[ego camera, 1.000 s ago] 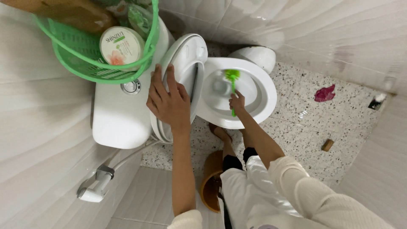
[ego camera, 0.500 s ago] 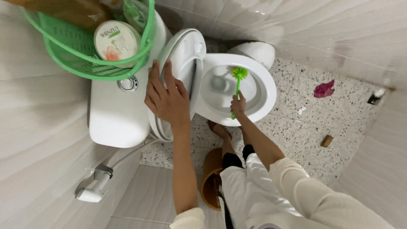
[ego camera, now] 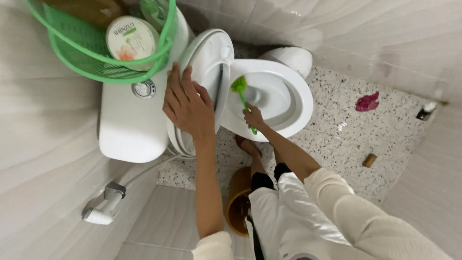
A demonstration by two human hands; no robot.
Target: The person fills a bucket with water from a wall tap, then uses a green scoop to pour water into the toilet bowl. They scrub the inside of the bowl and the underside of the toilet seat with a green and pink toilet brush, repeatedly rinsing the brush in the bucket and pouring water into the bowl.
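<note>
My left hand (ego camera: pixel 188 107) lies flat with fingers spread on the raised white lid (ego camera: pixel 208 72) of the toilet, holding it upright against the cistern (ego camera: pixel 126 129). My right hand (ego camera: pixel 253 117) grips the handle of a green toilet brush (ego camera: pixel 239 87). Its bristle head is down inside the white toilet bowl (ego camera: pixel 288 103), at the left side of the bowl near the seat hinge.
A green plastic basket (ego camera: pixel 103 60) with a round lidded tub stands on the cistern. A white spray hose (ego camera: pixel 102 210) hangs on the left wall. On the speckled floor lie a pink scrap (ego camera: pixel 367 102), a small brown block (ego camera: pixel 369 160) and an orange bin (ego camera: pixel 239 198) by my feet.
The brush head has moved to the left inside the bowl, toward the hinge side. My left hand has stayed on the lid.
</note>
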